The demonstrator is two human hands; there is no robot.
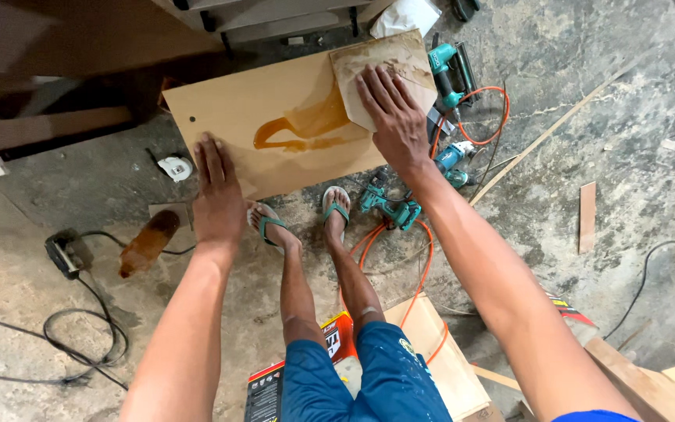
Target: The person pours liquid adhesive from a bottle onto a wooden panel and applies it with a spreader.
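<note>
Blue paint-flecked shorts (369,375), green flip-flops (336,205), bare arms

**Glue-streaked board under a smaller scrap**

A tan rectangular board (267,133) lies flat, slightly skewed, on the concrete floor, with amber glue (306,125) pooled across its middle. A smaller, stained sheet (384,66) rests flat over its far right corner.

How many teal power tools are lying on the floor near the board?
3: a nail gun beside the board's far right corner, a smaller tool inside the orange hose loop, a drill by the right foot. Others may be hidden.
</note>
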